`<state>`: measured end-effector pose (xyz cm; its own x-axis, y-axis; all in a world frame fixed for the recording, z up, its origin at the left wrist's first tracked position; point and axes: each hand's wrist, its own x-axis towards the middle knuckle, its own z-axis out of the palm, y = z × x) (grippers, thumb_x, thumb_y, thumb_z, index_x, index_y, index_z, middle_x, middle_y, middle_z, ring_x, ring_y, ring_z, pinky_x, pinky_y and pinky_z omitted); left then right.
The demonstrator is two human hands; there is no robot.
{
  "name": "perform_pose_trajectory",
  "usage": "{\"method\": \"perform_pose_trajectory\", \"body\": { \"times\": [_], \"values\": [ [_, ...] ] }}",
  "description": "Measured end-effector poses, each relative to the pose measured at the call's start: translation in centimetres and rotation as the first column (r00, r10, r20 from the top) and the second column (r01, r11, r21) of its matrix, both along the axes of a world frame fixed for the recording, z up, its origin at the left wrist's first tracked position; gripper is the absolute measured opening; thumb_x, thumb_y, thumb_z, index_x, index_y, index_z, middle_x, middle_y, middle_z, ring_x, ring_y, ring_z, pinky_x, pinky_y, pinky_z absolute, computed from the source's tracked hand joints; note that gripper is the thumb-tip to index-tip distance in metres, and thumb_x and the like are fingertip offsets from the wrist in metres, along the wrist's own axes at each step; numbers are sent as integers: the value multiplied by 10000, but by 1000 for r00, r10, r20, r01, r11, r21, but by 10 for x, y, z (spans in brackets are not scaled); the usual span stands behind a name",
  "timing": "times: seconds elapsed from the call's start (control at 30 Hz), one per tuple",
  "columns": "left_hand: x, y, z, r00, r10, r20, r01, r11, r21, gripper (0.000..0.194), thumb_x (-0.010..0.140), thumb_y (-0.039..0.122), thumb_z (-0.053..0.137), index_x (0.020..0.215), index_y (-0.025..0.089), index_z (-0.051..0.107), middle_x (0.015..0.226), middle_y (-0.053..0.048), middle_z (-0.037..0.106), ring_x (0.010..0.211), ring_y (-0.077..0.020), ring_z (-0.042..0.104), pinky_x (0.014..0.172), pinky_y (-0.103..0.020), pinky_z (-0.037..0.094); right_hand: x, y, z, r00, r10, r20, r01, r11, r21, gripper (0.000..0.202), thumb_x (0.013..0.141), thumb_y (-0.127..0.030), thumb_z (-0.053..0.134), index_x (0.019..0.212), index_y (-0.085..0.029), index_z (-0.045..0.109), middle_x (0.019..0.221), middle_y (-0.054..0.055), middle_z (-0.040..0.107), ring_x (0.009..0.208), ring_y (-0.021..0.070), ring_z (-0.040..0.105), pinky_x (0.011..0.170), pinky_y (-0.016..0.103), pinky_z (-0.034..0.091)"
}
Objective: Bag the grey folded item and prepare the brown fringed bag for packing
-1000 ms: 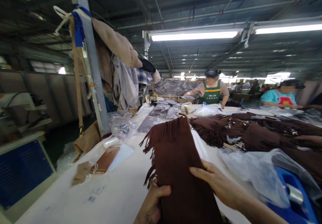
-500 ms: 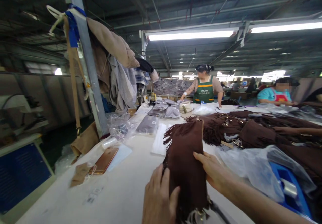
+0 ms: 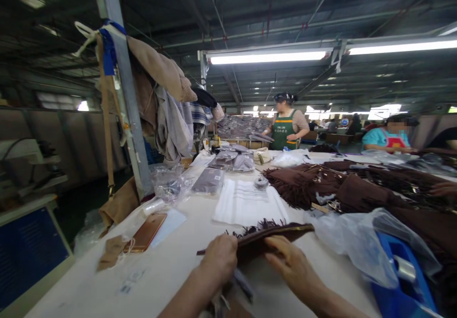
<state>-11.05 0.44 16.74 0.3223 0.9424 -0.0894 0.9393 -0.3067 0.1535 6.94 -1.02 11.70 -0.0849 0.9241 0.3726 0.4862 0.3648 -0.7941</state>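
Observation:
A dark brown fringed bag [image 3: 282,231] is held low over the white table in front of me, turned almost edge-on, with its fringe on the far side. My left hand [image 3: 220,257] is closed around its left end. My right hand [image 3: 291,262] grips its near face, right of the middle, with the thumb side up and some fingertips hidden by the fabric. Below the bag, a dark strap-like piece [image 3: 243,284] and pale strips hang between my wrists, partly hidden. Just beyond lies a white sheet [image 3: 246,199] with a roll of tape [image 3: 261,182] on it.
More brown fringed bags [image 3: 364,192] are heaped at the right, beside clear plastic [image 3: 357,234] and a blue tape dispenser [image 3: 403,275]. A phone [image 3: 148,232] and a brown tag [image 3: 111,253] lie left. A metal post [image 3: 124,89] rises there. Two co-workers [image 3: 285,127] are across the table.
The bag has tipped from upright, face toward me, to nearly flat and edge-on, lower down. My left hand has closed on its left end. The white sheet and tape roll are now uncovered.

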Motion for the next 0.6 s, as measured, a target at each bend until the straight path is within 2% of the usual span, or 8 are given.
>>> {"method": "perform_pose_trajectory", "body": {
  "times": [0.07, 0.13, 0.17, 0.23, 0.3, 0.33, 0.5, 0.6],
  "values": [
    [-17, 1, 15, 999, -44, 4, 44, 998, -47, 320, 685, 46, 421, 862, 134, 672, 863, -113, 691, 806, -192, 637, 645, -236, 453, 20, -4, 7, 940, -108, 325, -18, 931, 364, 365, 707, -172, 504, 1050, -188, 625, 1092, 117, 618, 1041, 252, 539, 920, 421, 400],
    [-27, 1, 31, 995, -103, 4, 103, 990, -96, 311, 631, 47, 442, 805, 142, 681, 778, -83, 689, 722, -163, 616, 577, -211, 416, 34, -6, 21, 834, -210, 510, -88, 863, 498, 409, 709, -119, 497, 1093, -198, 614, 1084, 118, 624, 1035, 256, 536, 936, 443, 350],
    [-30, 1, 38, 991, -136, 4, 135, 984, -119, 305, 613, 50, 449, 784, 145, 684, 733, -66, 681, 684, -152, 599, 553, -205, 398, 39, -6, 30, 776, -195, 600, -111, 895, 433, 376, 705, -115, 508, 1049, -205, 631, 1028, 103, 647, 983, 247, 560, 913, 430, 354],
    [-36, 1, 50, 981, -195, 2, 192, 968, -164, 281, 588, 63, 472, 747, 155, 685, 645, -30, 653, 617, -136, 558, 515, -203, 367, 45, -5, 50, 661, -30, 750, -89, 989, 118, 233, 680, -153, 562, 882, -208, 663, 867, 64, 681, 827, 218, 602, 791, 354, 396],
    [-43, 3, 57, 972, -234, 1, 229, 953, -199, 259, 565, 77, 502, 727, 168, 683, 601, -5, 628, 595, -133, 536, 504, -205, 354, 44, -6, 68, 584, 139, 799, -24, 988, -155, 84, 679, -219, 598, 739, -201, 655, 733, 42, 676, 705, 194, 603, 642, 285, 376],
    [-47, 4, 58, 968, -249, -13, 241, 947, -211, 258, 547, 83, 523, 727, 178, 683, 598, 3, 625, 595, -136, 537, 503, -207, 352, 43, -6, 74, 561, 181, 808, -7, 977, -214, 76, 690, -251, 603, 710, -196, 651, 712, 44, 673, 685, 192, 601, 600, 269, 349],
    [-63, 1, 43, 950, -194, -246, 154, 973, -174, 254, 483, 138, 634, 724, 201, 686, 660, -21, 665, 635, -193, 583, 512, -243, 366, 33, -13, 81, 623, 208, 755, -16, 967, -253, 147, 717, -294, 599, 629, -178, 618, 624, 10, 620, 620, 137, 552, 547, 228, 287],
    [-68, -1, 30, 968, -122, -218, 91, 985, -147, 216, 491, 221, 694, 706, 204, 687, 632, -8, 659, 606, -176, 577, 505, -233, 363, 34, -12, 82, 663, 242, 708, -32, 955, -296, 179, 713, -308, 603, 592, -177, 592, 556, -19, 552, 567, 111, 504, 509, 212, 265]
  ]
}}
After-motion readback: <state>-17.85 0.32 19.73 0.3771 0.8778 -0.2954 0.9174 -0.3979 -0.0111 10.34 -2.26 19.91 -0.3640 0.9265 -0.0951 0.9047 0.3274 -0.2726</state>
